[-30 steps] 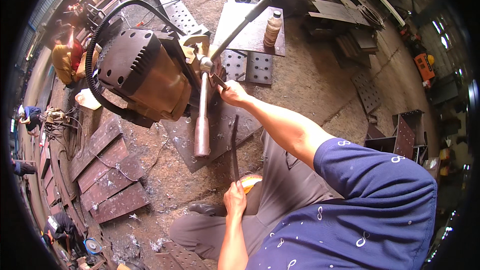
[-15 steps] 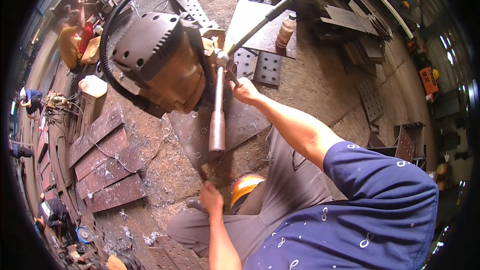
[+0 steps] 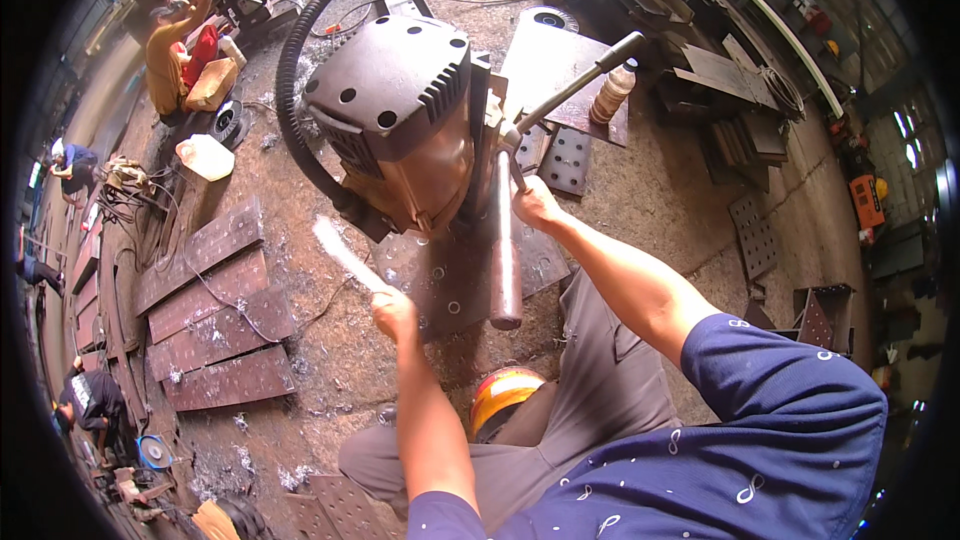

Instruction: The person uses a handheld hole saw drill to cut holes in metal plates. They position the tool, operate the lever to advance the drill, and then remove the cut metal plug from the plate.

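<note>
A magnetic drill (image 3: 400, 110) with a dark ribbed motor housing stands in front of me on a drilled steel plate (image 3: 455, 290). Its feed handle (image 3: 505, 240) has long spokes; one points toward me, another (image 3: 580, 85) up to the right. Around a shorter spoke close to the hub, my right hand (image 3: 537, 203) is closed. My left hand (image 3: 396, 314) is closed on a slim stick (image 3: 345, 252), held left of the drill over the floor. The stick's far end shines white, so its exact kind cannot be made out. Where the drill bit meets the plate is hidden.
Several drilled steel plates (image 3: 215, 325) lie at left amid metal shavings. A bottle (image 3: 613, 90) stands on a plate at right, beyond a spoke. A yellow-red helmet (image 3: 503, 395) sits by my legs. A white jug (image 3: 206, 157) and co-workers (image 3: 170, 65) are at far left.
My left hand has risen and moved forward from beside my knee, lifting the stick alongside the drill. My right hand stays on the spoke. The whole view has shifted, placing the drill farther right.
</note>
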A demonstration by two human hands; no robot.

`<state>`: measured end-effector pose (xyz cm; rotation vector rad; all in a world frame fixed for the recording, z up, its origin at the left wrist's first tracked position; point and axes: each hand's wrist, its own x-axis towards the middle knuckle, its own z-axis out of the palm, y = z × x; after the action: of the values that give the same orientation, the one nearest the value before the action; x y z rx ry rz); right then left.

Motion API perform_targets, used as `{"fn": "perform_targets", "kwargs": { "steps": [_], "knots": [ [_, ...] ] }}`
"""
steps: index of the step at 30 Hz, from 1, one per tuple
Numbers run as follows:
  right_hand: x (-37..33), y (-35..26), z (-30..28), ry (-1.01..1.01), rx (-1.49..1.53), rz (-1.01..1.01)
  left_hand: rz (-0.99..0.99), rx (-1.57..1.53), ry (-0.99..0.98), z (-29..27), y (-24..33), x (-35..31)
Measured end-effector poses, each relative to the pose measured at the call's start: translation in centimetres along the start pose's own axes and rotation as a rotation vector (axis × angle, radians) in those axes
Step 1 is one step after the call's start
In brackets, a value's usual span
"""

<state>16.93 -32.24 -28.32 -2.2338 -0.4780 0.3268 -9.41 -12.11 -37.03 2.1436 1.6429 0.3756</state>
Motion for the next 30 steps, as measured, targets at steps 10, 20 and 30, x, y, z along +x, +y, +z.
{"fn": "perform_targets", "kwargs": {
  "steps": [10, 20, 30],
  "knots": [
    [0.6, 3.4, -0.8, -0.026, 0.055, 0.068, 0.269, -0.052, -0.298, -2.1, 3.0, -0.6],
    [1.8, 5.7, 0.7, -0.02, 0.016, -0.064, 0.294, -0.047, -0.274, -3.7, -1.1, -5.3],
    [-1.3, 1.0, -0.5, -0.013, -0.038, -0.051, 0.352, -0.008, -0.321, -6.4, -7.6, -13.6]
  ]
}}
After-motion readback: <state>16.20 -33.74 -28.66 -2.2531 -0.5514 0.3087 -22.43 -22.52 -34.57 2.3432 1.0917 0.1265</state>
